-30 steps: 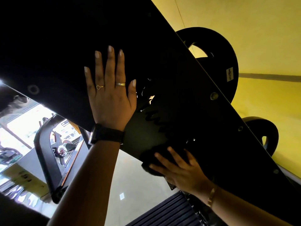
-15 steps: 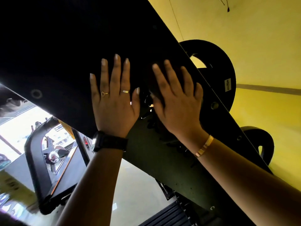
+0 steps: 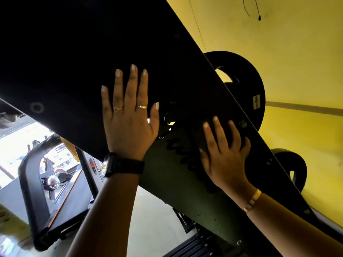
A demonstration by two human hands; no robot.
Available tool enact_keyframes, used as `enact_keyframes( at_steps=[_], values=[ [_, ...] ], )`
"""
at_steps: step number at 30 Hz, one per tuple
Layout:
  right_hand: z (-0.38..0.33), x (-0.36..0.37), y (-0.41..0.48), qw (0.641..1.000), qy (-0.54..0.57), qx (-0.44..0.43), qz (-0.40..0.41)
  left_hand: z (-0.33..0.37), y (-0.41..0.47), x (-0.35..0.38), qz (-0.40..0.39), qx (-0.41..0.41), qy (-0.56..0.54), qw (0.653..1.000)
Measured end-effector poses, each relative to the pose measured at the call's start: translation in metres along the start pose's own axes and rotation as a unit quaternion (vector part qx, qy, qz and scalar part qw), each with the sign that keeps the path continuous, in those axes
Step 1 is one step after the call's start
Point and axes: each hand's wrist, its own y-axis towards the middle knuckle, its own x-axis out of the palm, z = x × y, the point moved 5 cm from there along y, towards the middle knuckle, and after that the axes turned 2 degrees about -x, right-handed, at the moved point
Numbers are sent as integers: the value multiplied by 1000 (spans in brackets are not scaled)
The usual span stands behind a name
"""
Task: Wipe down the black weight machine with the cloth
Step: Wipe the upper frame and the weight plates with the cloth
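The right hand (image 3: 222, 158), fingers spread flat on the barely distinguishable dark cloth (image 3: 238, 135), has travelled down from beside the flat, wide-fingered left hand (image 3: 128, 125) toward the right edge of the slanted black weight-machine panel (image 3: 92, 52), indicating wiping is probably mid-stroke.

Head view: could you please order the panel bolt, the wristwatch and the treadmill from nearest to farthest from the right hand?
1. Panel bolt, just beyond the right hand.
2. Wristwatch, on the left wrist.
3. Treadmill, far left, below.

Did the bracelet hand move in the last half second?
Yes. Right hand slid down the black panel: its fingertips were above the bolt, now level with it.
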Motion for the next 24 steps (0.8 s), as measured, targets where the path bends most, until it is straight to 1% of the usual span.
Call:
enact_keyframes(
  at_steps=[3,5,9,12,14,18,20,24],
  values=[
    [-13,-14,43,999,19,45,20,0,-1,0,2,2,-3,1000],
    [-28,-26,74,997,26,60,32,-1,-1,0,4,2,2,1000],
    [-55,-48,126,997,45,12,59,0,-1,-3,13,3,-4,1000],
    [-49,-54,139,996,49,-11,77,0,-2,-4,13,8,-16,1000],
    [-34,-51,135,996,44,5,78,3,-3,-4,10,41,-28,999],
    [7,-36,101,992,52,94,72,13,-7,-2,-33,144,-26,989],
    [23,-23,68,991,47,112,60,15,-8,1,-56,165,-11,985],
    [47,9,-7,992,62,109,4,15,-7,3,-76,172,1,982]
  ],
)
